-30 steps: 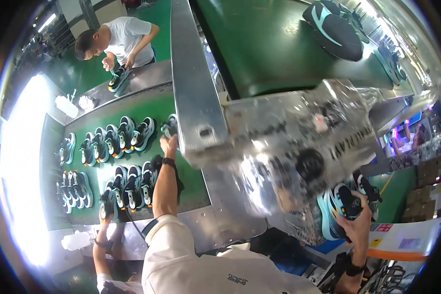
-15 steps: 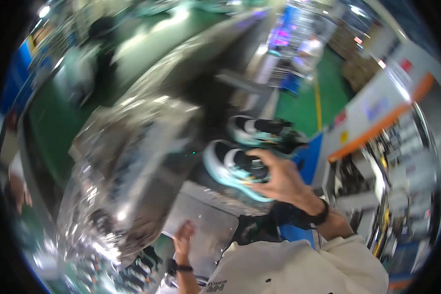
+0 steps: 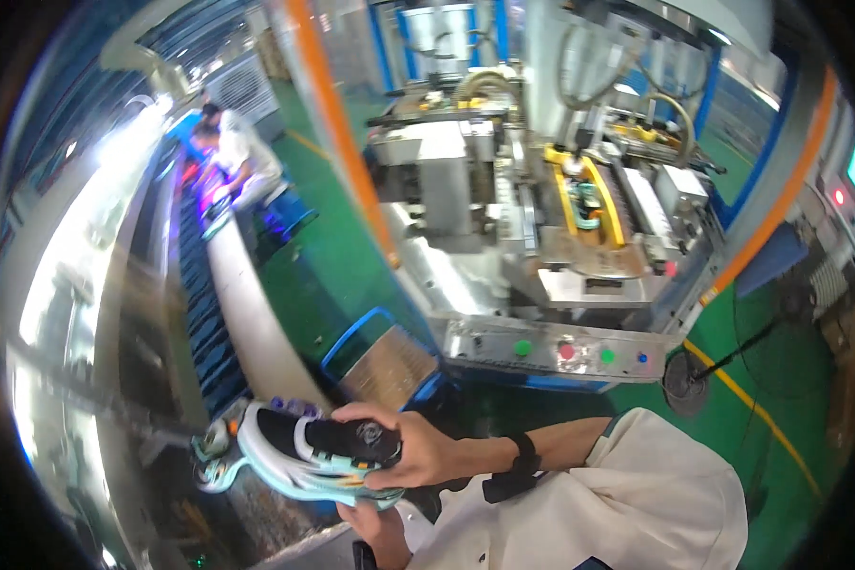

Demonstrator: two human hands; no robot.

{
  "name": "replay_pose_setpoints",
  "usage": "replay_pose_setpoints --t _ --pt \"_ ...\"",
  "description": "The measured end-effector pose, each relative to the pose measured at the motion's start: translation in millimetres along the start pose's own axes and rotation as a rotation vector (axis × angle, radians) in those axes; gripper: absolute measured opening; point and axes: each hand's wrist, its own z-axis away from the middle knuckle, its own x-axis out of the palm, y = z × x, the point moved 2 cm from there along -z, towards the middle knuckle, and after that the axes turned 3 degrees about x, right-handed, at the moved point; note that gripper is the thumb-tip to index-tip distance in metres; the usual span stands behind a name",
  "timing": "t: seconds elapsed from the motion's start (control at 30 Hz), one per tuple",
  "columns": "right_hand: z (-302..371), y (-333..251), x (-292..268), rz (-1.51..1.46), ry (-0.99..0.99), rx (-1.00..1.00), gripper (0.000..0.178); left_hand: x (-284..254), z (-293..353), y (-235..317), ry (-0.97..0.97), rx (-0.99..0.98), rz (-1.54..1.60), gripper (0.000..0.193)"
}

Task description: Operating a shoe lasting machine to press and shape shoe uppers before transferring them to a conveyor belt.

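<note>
A sneaker [image 3: 274, 456] in black, white and mint green lies tilted across both my hands, toe pointing left. My right hand [image 3: 416, 448] is closed round its heel and ankle opening, with a dark band at the wrist. From below, my left hand [image 3: 375, 527] grips the sole near the heel; its fingers are partly hidden by the shoe. Just beyond the toe, a second mint green shoe [image 3: 220, 467] sits on the work surface, mostly covered by the first.
A long conveyor [image 3: 242, 304] runs away at the left, where a person in white [image 3: 256, 157] works. Ahead stands a machine with a button panel [image 3: 565, 353] and a yellow-edged shoe fixture [image 3: 587, 204]. A blue-rimmed crate [image 3: 382, 361] stands on the green floor.
The view has swung right toward the machine. My right hand has lifted the sneaker off the surface, and my left hand has come from the metal plate to under its sole.
</note>
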Motion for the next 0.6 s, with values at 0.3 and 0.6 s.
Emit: replay_pose_setpoints --t 0.3,0.6 --pt "149 -89 -304 0.34 0.862 0.063 0.074 320 -85 -127 -0.605 -0.428 -0.138 0.048" --pt "266 -142 -442 0.491 1.475 0.008 0.066 548 -216 -401 -0.674 -0.242 -0.761 0.094"
